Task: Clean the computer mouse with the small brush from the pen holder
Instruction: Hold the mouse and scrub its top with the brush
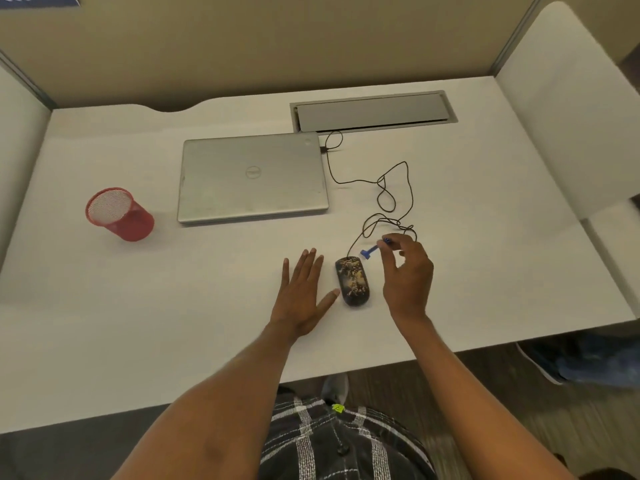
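A dark computer mouse (352, 280) with a gold speckled pattern lies on the white desk (173, 323), its black cable looping back to the laptop. My right hand (408, 275) pinches a small blue brush (372, 250) between fingertips, its head hovering just above and right of the mouse's front end. My left hand (300, 292) rests flat on the desk, fingers spread, thumb tip almost touching the mouse's left side. The red mesh pen holder (119, 214) stands far left and looks empty.
A closed silver laptop (252, 176) lies behind the hands. The mouse cable (394, 192) coils between laptop and mouse. A grey cable hatch (374, 112) is set in the desk's back. Partition panels enclose three sides; the desk's front edge is near my body.
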Available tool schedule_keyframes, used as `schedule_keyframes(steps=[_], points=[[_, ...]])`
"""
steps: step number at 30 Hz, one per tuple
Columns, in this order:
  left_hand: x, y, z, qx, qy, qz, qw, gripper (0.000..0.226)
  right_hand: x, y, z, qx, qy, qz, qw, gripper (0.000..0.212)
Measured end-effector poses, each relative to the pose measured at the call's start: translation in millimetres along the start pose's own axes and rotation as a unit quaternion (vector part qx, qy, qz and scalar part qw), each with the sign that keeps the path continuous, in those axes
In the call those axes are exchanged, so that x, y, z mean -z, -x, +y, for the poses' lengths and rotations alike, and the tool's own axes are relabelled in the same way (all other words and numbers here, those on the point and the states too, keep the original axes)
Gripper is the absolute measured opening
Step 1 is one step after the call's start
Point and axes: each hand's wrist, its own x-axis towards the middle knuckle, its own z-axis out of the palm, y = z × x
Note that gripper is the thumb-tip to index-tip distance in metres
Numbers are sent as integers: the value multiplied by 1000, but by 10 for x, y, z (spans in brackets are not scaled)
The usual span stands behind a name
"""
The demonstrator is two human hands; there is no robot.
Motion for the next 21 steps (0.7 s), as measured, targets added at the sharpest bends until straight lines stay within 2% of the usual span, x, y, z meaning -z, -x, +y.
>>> schedule_keyframes(steps=[7, 14, 21], points=[[-46, -137, 214, -22, 0, -26, 999, 138, 367, -1, 364, -54, 4, -1, 999, 19], [8, -268, 231, -12, -8, -58, 998, 152, 564, 80, 497, -71, -19, -11, 997, 17], [24, -321, 267, -2, -23, -76, 997, 152, 620, 161, 585, -74, -36, -22, 996, 14]])
